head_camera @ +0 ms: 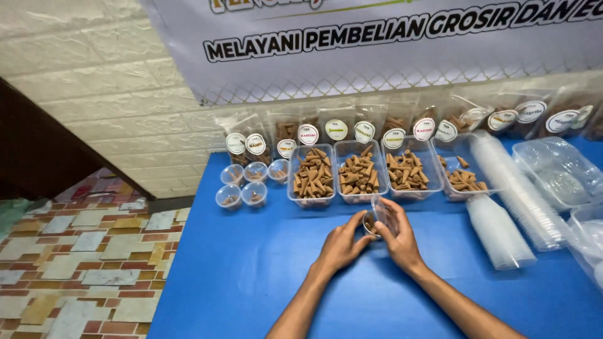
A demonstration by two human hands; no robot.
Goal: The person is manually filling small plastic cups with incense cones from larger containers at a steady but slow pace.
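Note:
My left hand and my right hand meet over the blue table, both holding a small clear plastic cup with a few brown cones inside. The right hand's fingers curl over the cup's open lid. Just beyond the hands stand several clear rectangular tubs of brown cones.
Several small lidded cups with cones sit at the far left of the table. Labelled clear packets lean against the back wall. Stacked clear cups and bagged lids lie at right. A patterned tile floor is at left.

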